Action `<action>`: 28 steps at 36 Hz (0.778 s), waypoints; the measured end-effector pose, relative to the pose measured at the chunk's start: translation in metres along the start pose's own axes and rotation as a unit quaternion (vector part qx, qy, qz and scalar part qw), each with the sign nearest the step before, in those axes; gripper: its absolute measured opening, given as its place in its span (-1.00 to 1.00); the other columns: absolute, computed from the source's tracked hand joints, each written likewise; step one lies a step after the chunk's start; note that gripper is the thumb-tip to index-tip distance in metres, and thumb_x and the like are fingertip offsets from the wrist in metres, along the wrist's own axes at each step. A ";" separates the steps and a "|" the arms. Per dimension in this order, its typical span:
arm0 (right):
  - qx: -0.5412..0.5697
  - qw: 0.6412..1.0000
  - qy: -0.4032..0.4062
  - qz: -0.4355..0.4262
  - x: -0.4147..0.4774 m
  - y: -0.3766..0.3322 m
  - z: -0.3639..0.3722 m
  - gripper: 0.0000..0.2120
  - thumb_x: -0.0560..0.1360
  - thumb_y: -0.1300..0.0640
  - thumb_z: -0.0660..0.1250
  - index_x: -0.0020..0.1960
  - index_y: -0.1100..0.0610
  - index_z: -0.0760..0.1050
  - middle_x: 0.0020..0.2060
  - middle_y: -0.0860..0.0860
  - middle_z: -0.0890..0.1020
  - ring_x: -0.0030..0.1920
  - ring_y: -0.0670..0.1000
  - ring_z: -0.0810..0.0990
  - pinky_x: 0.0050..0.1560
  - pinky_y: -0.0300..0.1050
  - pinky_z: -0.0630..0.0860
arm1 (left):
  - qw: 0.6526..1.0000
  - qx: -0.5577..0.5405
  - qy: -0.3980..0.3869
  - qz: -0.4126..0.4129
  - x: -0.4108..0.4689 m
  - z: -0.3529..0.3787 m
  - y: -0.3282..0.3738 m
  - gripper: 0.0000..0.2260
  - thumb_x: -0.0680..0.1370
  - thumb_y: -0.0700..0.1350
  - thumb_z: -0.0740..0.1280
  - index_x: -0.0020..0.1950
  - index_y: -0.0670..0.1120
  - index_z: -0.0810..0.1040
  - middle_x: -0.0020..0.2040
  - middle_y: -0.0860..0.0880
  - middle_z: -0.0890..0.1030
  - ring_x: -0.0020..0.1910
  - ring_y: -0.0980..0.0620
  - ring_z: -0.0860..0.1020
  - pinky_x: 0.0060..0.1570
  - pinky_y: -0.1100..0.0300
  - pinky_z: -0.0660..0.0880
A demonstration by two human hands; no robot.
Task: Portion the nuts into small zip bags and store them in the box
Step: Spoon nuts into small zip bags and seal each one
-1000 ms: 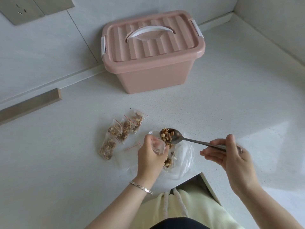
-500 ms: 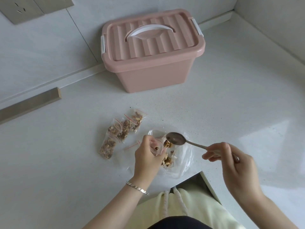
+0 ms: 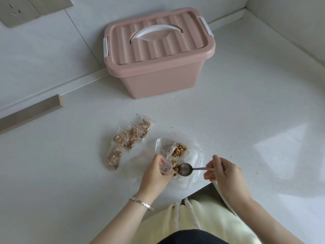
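Left hand (image 3: 154,170): fingers curled round small zip bag (image 3: 166,167), just beside spoon (image 3: 184,169) bowl. Right hand (image 3: 223,171) pinches spoon handle; bowl sits in big clear bag (image 3: 195,155) by loose nuts (image 3: 179,149). Filled zip bags (image 3: 126,140) clustered left. Pink box (image 3: 158,67), lid on, well behind, near wall. White speckled table (image 3: 246,120); edge just under right hand.

No readable text, labels, brands, numbers or signs anywhere.
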State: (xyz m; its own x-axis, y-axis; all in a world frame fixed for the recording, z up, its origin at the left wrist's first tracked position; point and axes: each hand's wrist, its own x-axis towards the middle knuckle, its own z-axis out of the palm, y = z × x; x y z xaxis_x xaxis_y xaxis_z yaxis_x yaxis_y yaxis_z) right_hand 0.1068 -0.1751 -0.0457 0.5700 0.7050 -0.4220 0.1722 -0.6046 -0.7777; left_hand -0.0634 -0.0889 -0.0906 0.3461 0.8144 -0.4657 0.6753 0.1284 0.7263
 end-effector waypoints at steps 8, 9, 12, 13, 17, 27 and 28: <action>0.165 0.981 -0.004 0.105 0.002 0.009 -0.004 -0.60 0.62 0.07 0.05 -0.17 0.30 0.52 -0.42 0.17 0.66 -0.32 0.12 0.67 -0.25 -0.07 0.61 | 0.998 -0.057 -0.004 -0.033 0.003 -0.002 0.001 -0.79 0.44 -0.09 0.42 -0.13 0.05 0.37 -0.09 0.14 0.53 -0.37 0.14 0.47 -0.40 0.26 0.39; 0.168 0.980 -0.004 0.110 0.001 0.009 -0.005 -0.60 0.62 0.07 0.05 -0.17 0.30 0.51 -0.42 0.17 0.66 -0.32 0.13 0.67 -0.26 -0.09 0.61 | 0.997 -0.070 -0.002 -0.039 0.003 -0.002 0.001 -0.79 0.44 -0.09 0.42 -0.12 0.02 0.38 -0.09 0.12 0.53 -0.42 0.12 0.45 -0.45 0.25 0.39; 0.153 0.983 -0.002 0.099 -0.002 0.010 -0.004 -0.61 0.62 0.09 0.06 -0.17 0.29 0.52 -0.43 0.15 0.66 -0.33 0.09 0.67 -0.31 -0.18 0.60 | 0.994 -0.099 -0.003 -0.054 0.003 -0.002 0.003 -0.81 0.45 -0.11 0.41 -0.10 -0.03 0.39 -0.12 0.06 0.53 -0.50 0.12 0.43 -0.54 0.29 0.38; 0.145 0.985 0.001 0.093 -0.002 0.011 -0.002 -0.62 0.62 0.09 0.06 -0.17 0.28 0.52 -0.43 0.14 0.66 -0.34 0.07 0.67 -0.31 -0.18 0.59 | 0.993 -0.102 -0.003 -0.055 0.003 -0.002 0.004 -0.81 0.45 -0.12 0.41 -0.09 -0.04 0.39 -0.14 0.07 0.53 -0.50 0.12 0.43 -0.55 0.30 0.38; 0.133 0.988 0.014 0.075 -0.004 0.015 0.007 -0.65 0.61 0.07 0.08 -0.16 0.22 0.53 -0.42 0.08 0.67 -0.32 0.04 0.66 -0.21 -0.09 0.58 | 0.992 -0.118 -0.005 -0.052 0.001 0.000 0.005 -0.82 0.45 -0.15 0.41 -0.12 -0.04 0.40 -0.19 0.09 0.53 -0.50 0.24 0.45 -0.52 0.40 0.38; 0.228 0.969 -0.016 0.097 0.005 0.021 0.022 -0.67 0.61 0.10 0.09 -0.12 0.24 0.54 -0.31 0.15 0.68 -0.22 0.06 0.68 -0.22 -0.24 0.61 | 0.991 -0.118 -0.027 -0.060 -0.001 0.002 0.009 -0.83 0.46 -0.15 0.40 -0.10 -0.04 0.40 -0.18 0.08 0.53 -0.50 0.18 0.43 -0.53 0.34 0.40; 0.256 0.959 -0.024 0.120 0.007 0.022 0.021 -0.66 0.61 0.09 0.09 -0.11 0.26 0.53 -0.30 0.18 0.68 -0.21 0.08 0.68 -0.23 -0.23 0.62 | 0.991 -0.119 -0.023 -0.058 -0.001 0.002 0.010 -0.83 0.46 -0.15 0.39 -0.12 -0.03 0.40 -0.17 0.07 0.54 -0.45 0.17 0.45 -0.52 0.38 0.40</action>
State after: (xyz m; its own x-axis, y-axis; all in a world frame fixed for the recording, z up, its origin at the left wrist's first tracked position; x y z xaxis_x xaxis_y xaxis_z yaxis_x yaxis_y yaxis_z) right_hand 0.0978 -0.1755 -0.0751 0.5048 0.5921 -0.6281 -0.3830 -0.4985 -0.7777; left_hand -0.0555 -0.0894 -0.0839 0.3075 0.7610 -0.5713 0.5420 0.3534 0.7624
